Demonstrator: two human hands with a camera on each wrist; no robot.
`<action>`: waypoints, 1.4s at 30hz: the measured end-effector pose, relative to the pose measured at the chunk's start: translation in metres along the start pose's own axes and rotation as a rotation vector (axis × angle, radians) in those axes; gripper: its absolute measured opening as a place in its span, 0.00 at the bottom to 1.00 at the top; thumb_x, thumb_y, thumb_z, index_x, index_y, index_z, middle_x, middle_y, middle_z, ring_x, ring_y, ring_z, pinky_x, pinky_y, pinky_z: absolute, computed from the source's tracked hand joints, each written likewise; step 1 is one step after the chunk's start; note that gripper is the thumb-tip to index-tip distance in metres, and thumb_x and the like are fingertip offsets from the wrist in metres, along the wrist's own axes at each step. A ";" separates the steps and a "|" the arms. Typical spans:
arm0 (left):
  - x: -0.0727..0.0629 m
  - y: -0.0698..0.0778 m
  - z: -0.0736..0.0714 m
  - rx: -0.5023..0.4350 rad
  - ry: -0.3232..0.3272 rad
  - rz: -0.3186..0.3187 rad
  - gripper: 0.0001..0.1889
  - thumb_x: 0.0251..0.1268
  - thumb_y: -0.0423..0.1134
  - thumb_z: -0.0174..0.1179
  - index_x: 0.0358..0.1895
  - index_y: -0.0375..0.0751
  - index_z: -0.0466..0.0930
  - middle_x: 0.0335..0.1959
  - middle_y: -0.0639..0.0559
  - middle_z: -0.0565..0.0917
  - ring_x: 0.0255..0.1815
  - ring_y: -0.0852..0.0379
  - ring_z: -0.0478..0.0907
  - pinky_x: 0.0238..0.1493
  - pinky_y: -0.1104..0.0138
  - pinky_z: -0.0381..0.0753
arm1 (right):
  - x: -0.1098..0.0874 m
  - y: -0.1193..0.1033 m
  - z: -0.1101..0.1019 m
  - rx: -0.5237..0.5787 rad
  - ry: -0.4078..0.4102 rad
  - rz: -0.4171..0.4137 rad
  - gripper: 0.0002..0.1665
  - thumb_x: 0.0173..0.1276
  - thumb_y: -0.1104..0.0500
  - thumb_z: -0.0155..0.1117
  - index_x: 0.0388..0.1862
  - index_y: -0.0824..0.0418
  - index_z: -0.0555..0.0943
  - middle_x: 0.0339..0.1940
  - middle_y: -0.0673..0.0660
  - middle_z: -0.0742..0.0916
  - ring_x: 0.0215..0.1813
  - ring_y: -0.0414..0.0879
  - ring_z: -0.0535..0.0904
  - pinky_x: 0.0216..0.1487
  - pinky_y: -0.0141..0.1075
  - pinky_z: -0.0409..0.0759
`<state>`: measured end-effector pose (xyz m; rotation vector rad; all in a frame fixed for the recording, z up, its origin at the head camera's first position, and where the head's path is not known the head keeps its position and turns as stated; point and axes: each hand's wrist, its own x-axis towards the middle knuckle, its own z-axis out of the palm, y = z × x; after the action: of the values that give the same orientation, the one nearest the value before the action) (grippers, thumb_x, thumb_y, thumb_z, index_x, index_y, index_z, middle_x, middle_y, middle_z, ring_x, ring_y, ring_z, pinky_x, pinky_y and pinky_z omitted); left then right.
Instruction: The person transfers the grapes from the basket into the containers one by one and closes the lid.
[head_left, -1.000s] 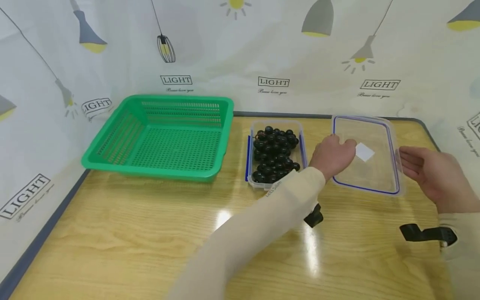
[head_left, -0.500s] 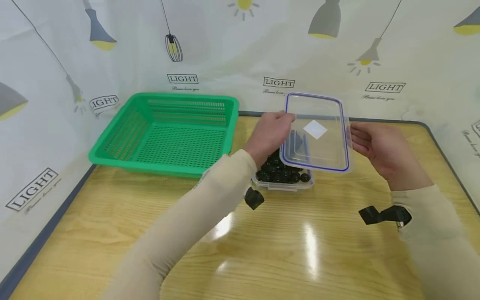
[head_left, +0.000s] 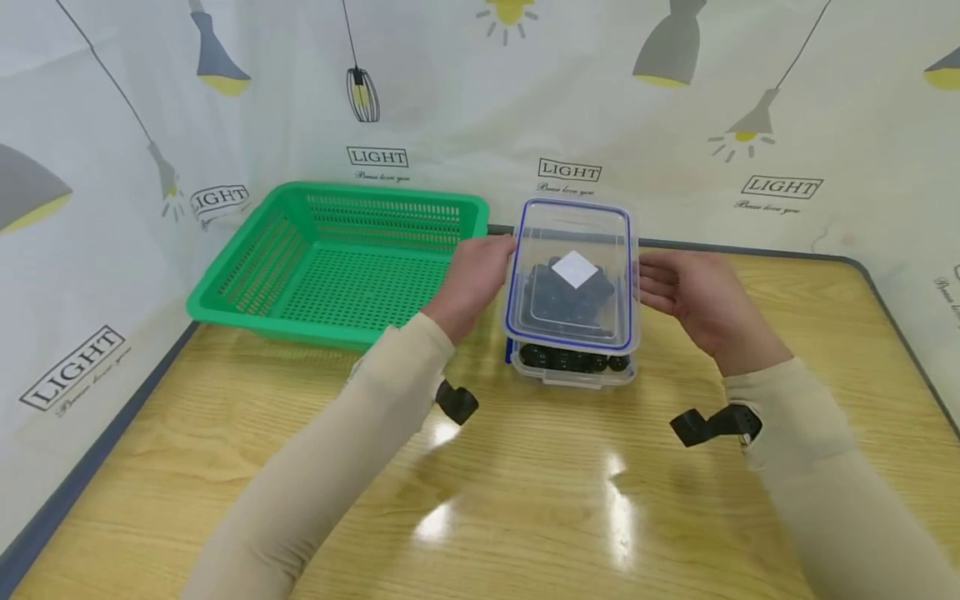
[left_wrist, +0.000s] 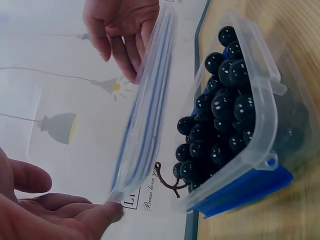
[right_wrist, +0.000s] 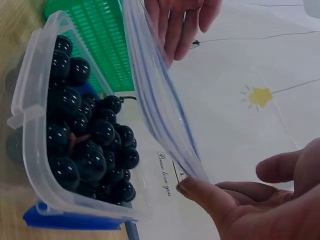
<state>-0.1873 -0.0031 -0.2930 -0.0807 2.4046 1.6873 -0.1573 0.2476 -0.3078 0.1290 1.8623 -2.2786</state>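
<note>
Your left hand (head_left: 472, 283) and right hand (head_left: 697, 300) — fingers (right_wrist: 205, 194) straight — seemingly touch the lid (head_left: 574, 271); wooden bench (head_left: 540, 483) below, lamp-printed sheeting (head_left: 465, 108) behind.

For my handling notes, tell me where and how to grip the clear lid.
I'd likely pinch the two long edges of the lid, coming in from left and right: it is broad, thin and held above the box, leaving a gap beneath.

Grapes (head_left: 562, 359) hazy through lid (head_left: 573, 312), sleeves (head_left: 322, 475) cut off below, green basket (head_left: 345, 271) partly covered
</note>
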 end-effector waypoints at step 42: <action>-0.001 -0.013 0.023 -0.814 0.158 0.498 0.29 0.73 0.44 0.57 0.14 0.27 0.72 0.55 0.45 0.82 0.58 0.56 0.78 0.59 0.61 0.74 | 0.001 0.020 0.029 0.524 0.226 -0.618 0.16 0.69 0.66 0.64 0.49 0.79 0.81 0.45 0.67 0.87 0.47 0.54 0.85 0.53 0.43 0.78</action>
<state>-0.1807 0.0134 -0.3124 0.2983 1.7415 2.8833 -0.1525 0.2157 -0.3214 -0.1454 1.4815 -3.2655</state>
